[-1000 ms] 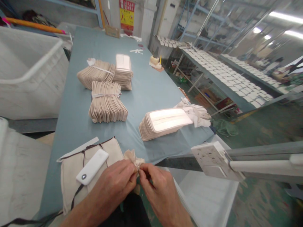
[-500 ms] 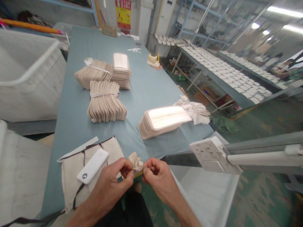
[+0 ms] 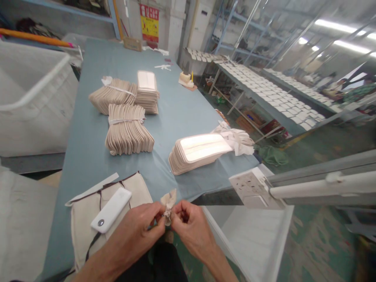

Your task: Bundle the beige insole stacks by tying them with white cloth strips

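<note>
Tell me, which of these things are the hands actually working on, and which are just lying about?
In use: small beige fabric scrap, pinched between left hand and right hand.
Lying about: white power bank, cloth bag under it, tied beige bundles, flat stack, loose white strips.

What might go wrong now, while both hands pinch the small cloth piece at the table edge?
The cloth piece is held only by fingertips of the left hand and right hand at the edge of the table; it may slip and fall to the floor. The white power bank lies loose on the bag beside the left hand; a bump might knock it off.
</note>
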Available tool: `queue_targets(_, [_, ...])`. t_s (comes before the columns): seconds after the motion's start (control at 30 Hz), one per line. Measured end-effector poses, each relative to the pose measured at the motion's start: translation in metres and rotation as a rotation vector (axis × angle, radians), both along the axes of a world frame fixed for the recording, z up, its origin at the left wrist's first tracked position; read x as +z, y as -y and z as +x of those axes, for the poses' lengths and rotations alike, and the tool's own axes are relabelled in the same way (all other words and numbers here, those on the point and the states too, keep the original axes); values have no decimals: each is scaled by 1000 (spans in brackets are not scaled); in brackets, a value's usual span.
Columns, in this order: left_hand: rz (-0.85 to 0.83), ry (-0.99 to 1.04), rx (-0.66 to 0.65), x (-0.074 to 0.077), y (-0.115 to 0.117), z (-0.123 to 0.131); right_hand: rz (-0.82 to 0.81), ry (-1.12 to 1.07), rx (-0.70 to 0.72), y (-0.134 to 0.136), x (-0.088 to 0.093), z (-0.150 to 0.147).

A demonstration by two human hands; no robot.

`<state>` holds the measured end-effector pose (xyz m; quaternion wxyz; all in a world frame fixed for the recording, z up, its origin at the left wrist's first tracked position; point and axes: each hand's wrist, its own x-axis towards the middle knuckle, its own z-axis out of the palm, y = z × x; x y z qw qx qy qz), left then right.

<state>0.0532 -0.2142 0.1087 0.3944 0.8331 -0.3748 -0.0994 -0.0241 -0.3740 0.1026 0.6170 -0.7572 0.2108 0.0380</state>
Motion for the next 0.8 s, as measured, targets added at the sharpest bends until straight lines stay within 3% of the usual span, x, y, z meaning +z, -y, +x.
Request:
queue_targets(0.17, [-111,-99,154,-7,2,4,-63,3,-84,3,-6,-1])
queue_targets(0.27, [-326,-429,344,-14,2,13,79,17,-170,11,-16,-3])
queue_targets(0.37, [-534,-781,448,-21,1,22,279,83,-208,19,-27,-9])
queue_targets(0.5, [-601,-928,461,-31,1,22,510,179,-253,17,-41,-12])
queue_targets(0.67, [-543,-907,427,-39,7,15,797,285,-241,6,-44,-4])
queue_targets(0.8, [-463,-949,386,-42,17,10,766,308,-234,3,-41,3])
